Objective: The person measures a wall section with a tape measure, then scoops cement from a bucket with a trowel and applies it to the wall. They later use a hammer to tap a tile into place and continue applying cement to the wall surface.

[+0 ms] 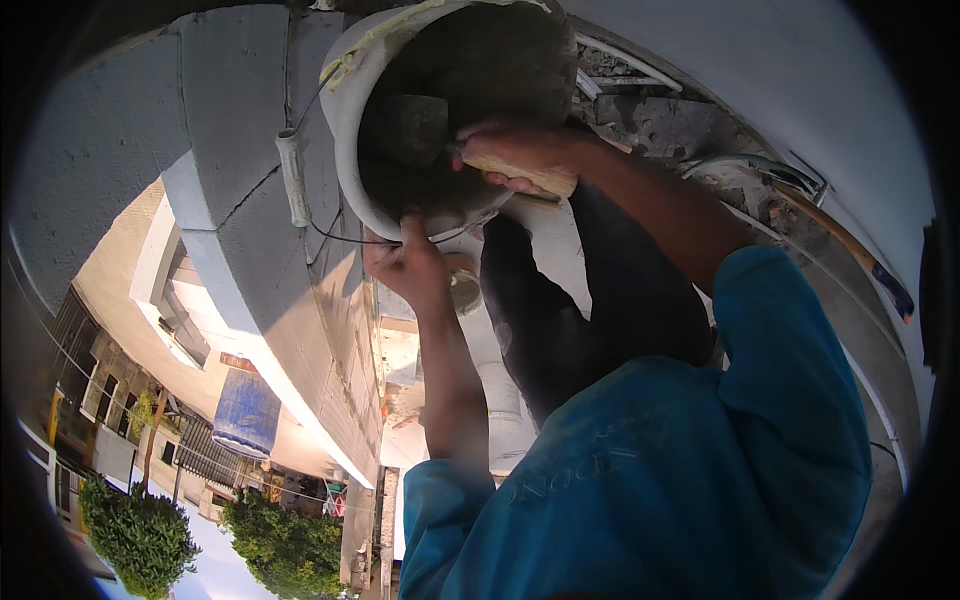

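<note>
Whitish bucket, trowel blade inside; hands on rim, wooden handle

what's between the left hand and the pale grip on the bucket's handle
In the head view, a stretch of thin wire handle from the bucket runs between the left hand and the pale grip.

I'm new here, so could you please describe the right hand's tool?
Find the large pale bucket at top. At its mouth, the right hand grips the tool. Its yellowish wooden handle sets it apart from the brown shaft at right.
</note>
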A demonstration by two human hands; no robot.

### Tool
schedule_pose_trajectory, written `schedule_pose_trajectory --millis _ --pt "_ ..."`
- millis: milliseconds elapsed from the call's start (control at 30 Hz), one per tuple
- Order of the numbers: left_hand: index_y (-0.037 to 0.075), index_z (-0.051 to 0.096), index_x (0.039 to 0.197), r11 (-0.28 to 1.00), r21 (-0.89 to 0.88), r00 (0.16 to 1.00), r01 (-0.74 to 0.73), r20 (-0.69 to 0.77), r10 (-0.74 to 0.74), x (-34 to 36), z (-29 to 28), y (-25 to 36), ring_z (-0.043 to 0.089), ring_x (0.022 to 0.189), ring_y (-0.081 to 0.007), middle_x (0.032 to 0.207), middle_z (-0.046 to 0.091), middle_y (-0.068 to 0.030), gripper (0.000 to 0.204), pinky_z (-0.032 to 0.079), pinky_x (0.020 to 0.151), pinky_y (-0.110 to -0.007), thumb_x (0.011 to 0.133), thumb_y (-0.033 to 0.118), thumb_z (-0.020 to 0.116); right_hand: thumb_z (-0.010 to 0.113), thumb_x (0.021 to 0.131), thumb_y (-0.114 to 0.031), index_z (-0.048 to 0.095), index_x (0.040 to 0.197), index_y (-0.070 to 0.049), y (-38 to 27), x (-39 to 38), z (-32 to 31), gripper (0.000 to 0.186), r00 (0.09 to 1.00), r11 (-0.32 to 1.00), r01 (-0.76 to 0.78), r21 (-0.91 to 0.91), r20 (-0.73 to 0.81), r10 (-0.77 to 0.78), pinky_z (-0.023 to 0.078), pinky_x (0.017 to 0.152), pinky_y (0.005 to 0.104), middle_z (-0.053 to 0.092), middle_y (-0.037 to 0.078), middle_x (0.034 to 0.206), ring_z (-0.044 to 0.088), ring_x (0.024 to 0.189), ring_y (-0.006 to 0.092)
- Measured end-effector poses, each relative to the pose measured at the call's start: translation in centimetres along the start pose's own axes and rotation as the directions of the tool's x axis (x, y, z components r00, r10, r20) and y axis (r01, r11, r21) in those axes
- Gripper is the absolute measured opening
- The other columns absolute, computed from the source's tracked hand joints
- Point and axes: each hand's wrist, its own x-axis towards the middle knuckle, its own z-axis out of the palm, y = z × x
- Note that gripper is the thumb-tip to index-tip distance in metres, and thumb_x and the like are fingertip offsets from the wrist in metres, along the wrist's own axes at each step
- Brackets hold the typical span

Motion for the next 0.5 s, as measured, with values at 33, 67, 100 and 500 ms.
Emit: schedule_pose_trajectory --millis 33,67,100,500 --pt "-0.006 0.063 0.106 0.997 -0.056 0.997 0.062 -0.048 -0.065 0.4 0.2 -0.4 0.064 0.091 -0.0156 0.105 0.067 -0.0114 0.025 0.053 0.082 -0.031 0.081 -0.003 0.059 0.052 0.094 -0.032 0.058 0.117 -0.003 0.4 -0.2 -0.3 0.037 0.999 0.995 -0.012 0.102 0.032 0.008 0.037 0.04 0.0239 0.048 0.004 0.068 0.042 0.042 0.0081" --pt "-0.006 0.063 0.104 0.987 -0.115 0.986 0.114 -0.106 -0.126 1.0 0.1 -0.9 0.064 0.091 -0.0163 0.103 0.067 -0.0107 0.023 0.054 0.082 -0.032 0.081 -0.003 0.059 0.051 0.096 -0.031 0.058 0.117 -0.003 -0.4 -1.3 -0.2 0.037 0.996 0.992 -0.01 0.124 0.084 0.0 0.038 0.038 0.0239 0.048 0.004 0.067 0.043 0.041 0.0077" --pt "-0.005 0.063 0.103 0.971 -0.187 0.969 0.15 -0.167 -0.181 1.7 0.1 -1.5 0.064 0.09 -0.0169 0.102 0.066 -0.01 0.022 0.054 0.083 -0.034 0.082 -0.002 0.059 0.05 0.096 -0.032 0.057 0.118 -0.003 -0.7 -1.7 0.2 0.037 0.996 0.989 0.014 0.149 0.089 -0.027 0.038 0.038 0.0242 0.048 0.004 0.067 0.043 0.041 0.0077" --pt "-0.003 0.057 0.108 0.848 -0.341 0.817 0.406 -0.281 -0.504 -3.1 -6.8 -8.7 0.062 0.085 -0.0202 0.099 0.062 -0.0118 0.025 0.055 0.072 -0.035 0.083 0.001 0.057 0.057 0.1 -0.027 0.044 0.13 0.0 -8.0 6.8 12.6 0.042 0.29 0.729 0.634 -0.257 -0.795 -0.533 0.05 0.055 0.0333 0.061 0.013 0.091 0.062 0.06 0.0156"
